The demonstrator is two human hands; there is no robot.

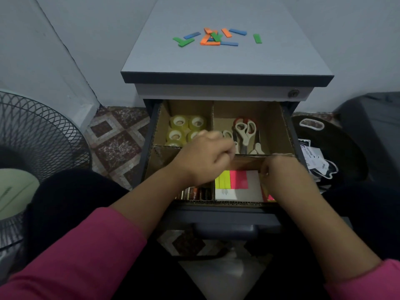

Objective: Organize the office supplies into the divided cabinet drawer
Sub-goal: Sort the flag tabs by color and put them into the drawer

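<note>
Grey laminate cabinet top (227,59), corrugated cardboard-divided drawer (287,131); left hand (205,156) fingers clenched, right hand (283,176) grip hidden, unclear.

Dim, flat indoor light, soft shadows under the forearms, slight motion blur, and wide-angle bending at the edges.

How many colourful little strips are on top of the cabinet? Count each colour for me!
Orange strips: 4
Blue strips: 4
Green strips: 4
Total: 12
Some overlap in the middle pile, so the pile's counts are a best reading.
</note>
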